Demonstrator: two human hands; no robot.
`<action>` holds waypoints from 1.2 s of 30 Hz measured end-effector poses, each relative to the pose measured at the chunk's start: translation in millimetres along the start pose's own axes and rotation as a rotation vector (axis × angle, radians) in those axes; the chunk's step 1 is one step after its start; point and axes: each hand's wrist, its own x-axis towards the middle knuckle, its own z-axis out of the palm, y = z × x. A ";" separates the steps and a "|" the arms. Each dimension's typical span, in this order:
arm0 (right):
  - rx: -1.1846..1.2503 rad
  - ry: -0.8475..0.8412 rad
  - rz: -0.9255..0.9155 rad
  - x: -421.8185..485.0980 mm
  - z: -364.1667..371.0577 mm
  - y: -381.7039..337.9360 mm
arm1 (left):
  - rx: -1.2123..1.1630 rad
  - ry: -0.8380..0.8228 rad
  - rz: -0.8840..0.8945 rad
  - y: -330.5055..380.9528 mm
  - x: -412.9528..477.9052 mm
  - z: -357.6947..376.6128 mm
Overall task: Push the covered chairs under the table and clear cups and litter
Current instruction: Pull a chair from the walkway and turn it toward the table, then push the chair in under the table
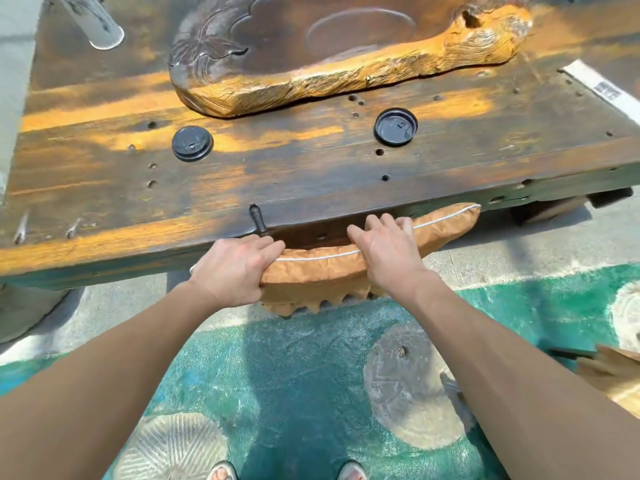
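Observation:
A chair under a tan cover [446, 225] with white piping stands at the near edge of the dark wooden table [104, 188], its top rail tucked against the table's underside. My left hand [235, 268] grips the left part of the covered rail. Over the rail's middle my right hand [388, 247] lies with the fingers curled onto it. Two black cup lids rest on the tabletop: one [192, 143] dome side up on the left, one [395, 127] turned upside down on the right. A clear plastic cup [97, 24] lies tipped at the far left.
A large carved wooden tea tray [346, 74] fills the far part of the table. A white paper strip [602, 88] lies at the right edge. A painted green floor [294, 375] lies under my feet. Another tan cover [613, 372] shows at the right edge.

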 end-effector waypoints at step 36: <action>0.216 0.041 0.999 -514.9 -37.7 93.7 | -0.369 0.053 0.130 382.7 -11.5 -171.9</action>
